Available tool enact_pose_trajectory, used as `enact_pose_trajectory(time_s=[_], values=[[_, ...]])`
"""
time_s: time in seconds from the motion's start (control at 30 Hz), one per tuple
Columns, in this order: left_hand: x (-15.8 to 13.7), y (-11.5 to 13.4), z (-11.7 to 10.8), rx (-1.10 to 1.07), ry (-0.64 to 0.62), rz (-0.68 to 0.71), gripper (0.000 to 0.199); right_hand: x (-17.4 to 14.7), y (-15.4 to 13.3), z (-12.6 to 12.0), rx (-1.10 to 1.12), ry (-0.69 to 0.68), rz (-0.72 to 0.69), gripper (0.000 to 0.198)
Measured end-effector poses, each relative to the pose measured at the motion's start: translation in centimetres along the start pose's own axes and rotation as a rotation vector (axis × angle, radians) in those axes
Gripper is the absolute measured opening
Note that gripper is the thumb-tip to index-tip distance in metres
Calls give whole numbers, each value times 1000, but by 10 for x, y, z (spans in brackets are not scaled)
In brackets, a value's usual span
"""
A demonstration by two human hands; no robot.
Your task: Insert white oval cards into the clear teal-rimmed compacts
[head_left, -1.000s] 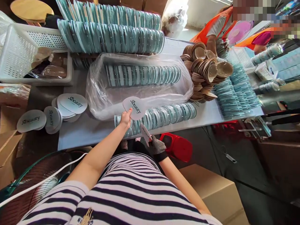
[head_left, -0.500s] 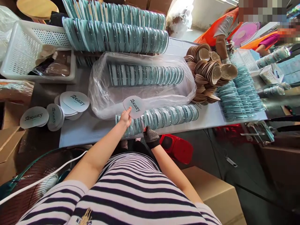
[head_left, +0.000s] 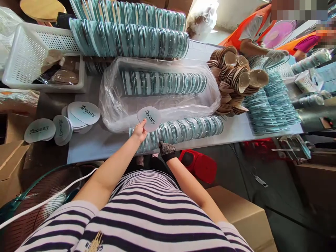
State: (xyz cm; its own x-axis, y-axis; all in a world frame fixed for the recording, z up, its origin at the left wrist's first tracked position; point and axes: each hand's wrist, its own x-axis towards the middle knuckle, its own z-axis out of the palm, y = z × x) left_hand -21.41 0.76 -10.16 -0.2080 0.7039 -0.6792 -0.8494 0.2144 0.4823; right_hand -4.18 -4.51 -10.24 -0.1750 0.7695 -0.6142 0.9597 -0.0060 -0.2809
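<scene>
My left hand (head_left: 140,131) is bare and pinches the lower left edge of an oval white card (head_left: 149,118) printed with "beauty" lettering. The card is held tilted above a front row of clear, teal-edged round pieces (head_left: 191,129). In a dark mesh glove, my right hand (head_left: 167,149) is at the near side of that row with its fingers curled in. Its fingertips are partly hidden, so what they grip cannot be made out. Behind the card, a clear plastic bag (head_left: 110,105) lies spread with another row of round pieces (head_left: 164,84) in it.
More printed cards (head_left: 84,113) lie to the left, below a white basket (head_left: 15,59). Tall rows of teal-edged pieces (head_left: 128,38) stand at the back. Brown oval pieces (head_left: 228,75) are heaped right, near a co-worker's gloved hand (head_left: 277,54). A red stool (head_left: 204,168) stands below.
My right hand has shifted slightly left and down, its fingertips now less visible. The co-worker's hand has moved right with a clear round piece. My left hand and the card hardly move.
</scene>
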Motion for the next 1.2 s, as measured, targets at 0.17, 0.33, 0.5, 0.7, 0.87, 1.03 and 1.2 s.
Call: enact_pose_trajectory(time_s=[0.17,0.33,0.5,0.7,0.87,1.03,1.2], values=[[-5,-10,5,22,-44,54,6,3,6,-4,442,-166,-66,11],[-7,-19,11,73,-112,121,14,7,9,-14,941,-334,44,18],[-14,-21,10,116,-117,212,26,17,19,-55,724,315,-18,38],[-30,-31,5,97,-121,354,36,3,-12,-53,310,713,-364,59],[-35,-32,-6,149,-116,308,32,-2,-40,-34,319,700,-349,39],[-13,-2,-15,47,-110,439,37,-23,-4,-48,397,840,-46,39],[6,9,-26,72,-54,405,33,-89,24,-4,-20,479,-2,38]])
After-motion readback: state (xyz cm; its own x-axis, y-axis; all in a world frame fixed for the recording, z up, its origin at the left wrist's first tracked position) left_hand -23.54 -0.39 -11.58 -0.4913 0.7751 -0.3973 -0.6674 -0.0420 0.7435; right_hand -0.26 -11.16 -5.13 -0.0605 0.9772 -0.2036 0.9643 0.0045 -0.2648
